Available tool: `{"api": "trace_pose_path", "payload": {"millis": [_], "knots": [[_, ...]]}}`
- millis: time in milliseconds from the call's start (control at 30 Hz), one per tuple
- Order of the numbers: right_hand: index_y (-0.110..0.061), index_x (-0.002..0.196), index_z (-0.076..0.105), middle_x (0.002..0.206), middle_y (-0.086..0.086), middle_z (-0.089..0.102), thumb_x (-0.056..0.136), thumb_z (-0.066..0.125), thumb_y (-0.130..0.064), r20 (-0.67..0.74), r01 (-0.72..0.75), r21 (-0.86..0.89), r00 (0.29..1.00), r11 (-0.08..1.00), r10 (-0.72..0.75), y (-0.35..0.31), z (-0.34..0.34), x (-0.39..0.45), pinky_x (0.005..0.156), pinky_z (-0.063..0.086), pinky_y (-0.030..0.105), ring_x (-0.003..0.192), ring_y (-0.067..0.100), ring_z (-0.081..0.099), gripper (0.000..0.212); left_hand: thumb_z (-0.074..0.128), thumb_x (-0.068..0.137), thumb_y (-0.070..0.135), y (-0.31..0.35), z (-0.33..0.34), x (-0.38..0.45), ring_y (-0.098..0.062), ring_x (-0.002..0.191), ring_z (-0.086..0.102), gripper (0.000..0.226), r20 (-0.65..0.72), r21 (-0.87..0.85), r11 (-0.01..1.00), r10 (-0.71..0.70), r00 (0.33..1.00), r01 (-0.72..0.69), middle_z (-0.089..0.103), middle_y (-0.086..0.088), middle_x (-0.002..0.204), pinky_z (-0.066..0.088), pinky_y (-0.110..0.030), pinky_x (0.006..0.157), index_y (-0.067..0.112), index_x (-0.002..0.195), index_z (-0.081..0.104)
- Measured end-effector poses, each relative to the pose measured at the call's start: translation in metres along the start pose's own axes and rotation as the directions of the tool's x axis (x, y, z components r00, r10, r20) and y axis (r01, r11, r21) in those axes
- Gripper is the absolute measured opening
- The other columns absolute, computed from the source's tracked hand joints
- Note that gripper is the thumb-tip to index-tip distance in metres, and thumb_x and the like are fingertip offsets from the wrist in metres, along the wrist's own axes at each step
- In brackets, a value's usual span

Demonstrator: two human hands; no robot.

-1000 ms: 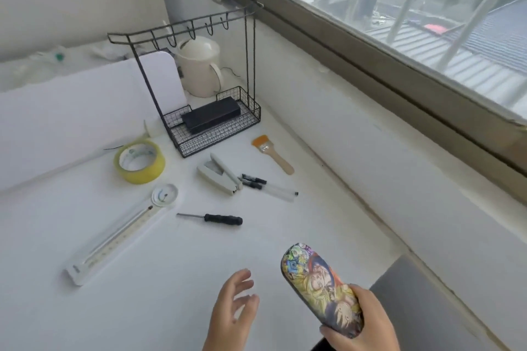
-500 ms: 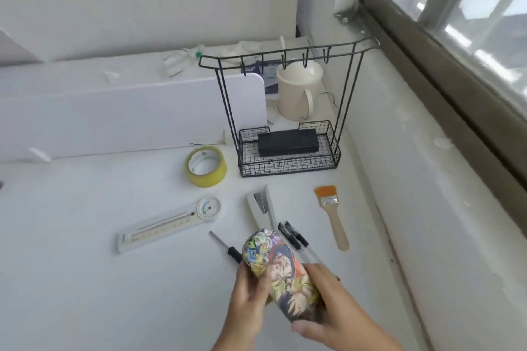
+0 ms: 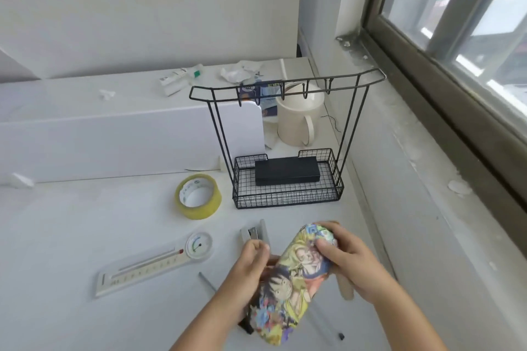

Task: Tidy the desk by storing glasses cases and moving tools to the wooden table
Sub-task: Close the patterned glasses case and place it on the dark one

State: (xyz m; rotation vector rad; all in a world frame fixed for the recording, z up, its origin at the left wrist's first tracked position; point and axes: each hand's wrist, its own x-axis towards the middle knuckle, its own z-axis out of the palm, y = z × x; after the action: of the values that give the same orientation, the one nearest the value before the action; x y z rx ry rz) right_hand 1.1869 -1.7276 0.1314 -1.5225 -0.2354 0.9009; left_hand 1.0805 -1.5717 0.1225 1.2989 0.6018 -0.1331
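A glasses case (image 3: 293, 282) printed with colourful cartoon figures is held above the white desk (image 3: 71, 236) by both hands. My left hand (image 3: 251, 268) grips its left side and my right hand (image 3: 350, 262) grips its far end from the right. A black glasses case (image 3: 286, 171) lies in the tray of a black wire rack (image 3: 288, 196) behind. The stapler (image 3: 253, 234), screwdriver (image 3: 208, 282), brush handle (image 3: 346, 289) and pens (image 3: 328, 328) lie partly hidden under the hands and case.
A yellow tape roll (image 3: 198, 196) and a white thermometer (image 3: 159, 262) lie on the desk to the left. A cream mug (image 3: 298, 120) stands behind the rack. A white divider panel (image 3: 114, 142) crosses the back. The window wall (image 3: 427, 179) runs along the right.
My left hand has come onto the cartoon case, which one second ago only my right hand held. The case has turned and the view has swung left and closer to the rack.
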Motion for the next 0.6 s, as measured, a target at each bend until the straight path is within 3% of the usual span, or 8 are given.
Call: {"api": "trace_pose_path", "payload": {"millis": [67, 133, 200, 300, 367, 433, 533, 600], "knots": [[-0.01, 0.104, 0.053, 0.086, 0.007, 0.064, 0.085, 0.058, -0.015, -0.197, 0.04, 0.084, 0.98, 0.996, -0.022, -0.001, -0.008, 0.01, 0.046, 0.056, 0.023, 0.059, 0.009, 0.067, 0.02, 0.052, 0.08, 0.043, -0.002, -0.01, 0.007, -0.01, 0.061, 0.067, 0.035, -0.007, -0.218, 0.976, 0.026, 1.0, -0.027, 0.066, -0.005, 0.086, 0.054, -0.024, 0.049, 0.014, 0.098, 0.046], [-0.009, 0.106, 0.05, 0.084, 0.005, 0.062, 0.087, 0.052, -0.011, -0.351, 0.069, 0.116, 0.936, 0.991, -0.024, -0.003, -0.014, 0.023, 0.044, 0.056, 0.021, 0.06, 0.011, 0.066, 0.019, 0.078, 0.052, 0.047, -0.005, -0.018, 0.016, -0.008, 0.069, 0.068, 0.065, -0.008, -0.25, 0.959, 0.135, 0.991, -0.132, 0.068, -0.001, 0.091, 0.056, -0.021, 0.054, 0.015, 0.102, 0.049], [-0.009, 0.109, 0.047, 0.081, 0.002, 0.063, 0.087, 0.052, -0.013, -0.412, 0.075, 0.06, 0.91, 0.995, -0.044, -0.004, -0.014, 0.039, 0.047, 0.056, 0.025, 0.062, 0.015, 0.064, 0.022, 0.08, 0.045, 0.034, -0.001, -0.018, 0.027, 0.003, 0.074, 0.065, 0.064, -0.066, -0.052, 0.977, 0.205, 0.977, -0.209, 0.061, 0.005, 0.101, 0.054, -0.013, 0.064, 0.023, 0.101, 0.05], [-0.009, 0.108, 0.051, 0.084, 0.007, 0.065, 0.088, 0.053, -0.015, -0.463, 0.105, -0.053, 0.878, 0.993, -0.117, -0.014, -0.011, 0.068, 0.049, 0.056, 0.022, 0.061, 0.014, 0.065, 0.021, 0.069, 0.071, 0.004, 0.018, -0.011, 0.061, 0.015, 0.068, 0.06, 0.044, -0.213, 0.124, 0.955, 0.29, 0.933, -0.268, 0.056, 0.015, 0.095, 0.047, -0.001, 0.062, 0.025, 0.105, 0.049], [-0.006, 0.109, 0.055, 0.099, 0.017, 0.064, 0.086, 0.056, -0.019, -0.521, 0.103, -0.228, 0.827, 0.968, -0.211, -0.019, -0.014, 0.094, 0.057, 0.056, 0.022, 0.077, 0.021, 0.065, 0.027, 0.064, 0.076, -0.003, 0.028, -0.014, 0.09, 0.013, 0.069, 0.06, 0.051, -0.261, 0.228, 0.937, 0.321, 0.91, -0.265, 0.057, 0.016, 0.09, 0.043, 0.004, 0.061, 0.014, 0.12, 0.045], [-0.006, 0.114, 0.054, 0.11, 0.021, 0.059, 0.082, 0.06, -0.025, -0.539, 0.046, -0.376, 0.801, 0.925, -0.259, -0.026, -0.018, 0.117, 0.076, 0.053, 0.032, 0.092, 0.027, 0.06, 0.037, 0.065, 0.076, 0.0, 0.04, -0.019, 0.116, 0.001, 0.077, 0.06, 0.056, -0.269, 0.32, 0.914, 0.339, 0.901, -0.249, 0.061, 0.007, 0.095, 0.041, 0.006, 0.062, 0.009, 0.127, 0.041], [-0.002, 0.119, 0.049, 0.124, 0.021, 0.048, 0.079, 0.065, -0.021, -0.503, 0.027, -0.475, 0.812, 0.88, -0.296, -0.038, -0.019, 0.142, 0.087, 0.039, 0.013, 0.103, 0.025, 0.051, 0.048, 0.07, 0.073, 0.01, 0.05, -0.029, 0.153, -0.018, 0.088, 0.063, 0.061, -0.276, 0.449, 0.868, 0.36, 0.891, -0.212, 0.066, -0.008, 0.107, 0.046, -0.006, 0.072, 0.01, 0.128, 0.043], [0.0, 0.124, 0.042, 0.133, 0.019, 0.041, 0.077, 0.068, -0.018, -0.475, 0.004, -0.506, 0.834, 0.862, -0.282, -0.043, -0.02, 0.153, 0.094, 0.036, 0.022, 0.116, 0.027, 0.044, 0.057, 0.072, 0.071, 0.013, 0.056, -0.032, 0.169, -0.021, 0.091, 0.062, 0.062, -0.285, 0.521, 0.834, 0.372, 0.883, -0.183, 0.066, -0.01, 0.108, 0.048, -0.024, 0.081, 0.009, 0.126, 0.045]]}}
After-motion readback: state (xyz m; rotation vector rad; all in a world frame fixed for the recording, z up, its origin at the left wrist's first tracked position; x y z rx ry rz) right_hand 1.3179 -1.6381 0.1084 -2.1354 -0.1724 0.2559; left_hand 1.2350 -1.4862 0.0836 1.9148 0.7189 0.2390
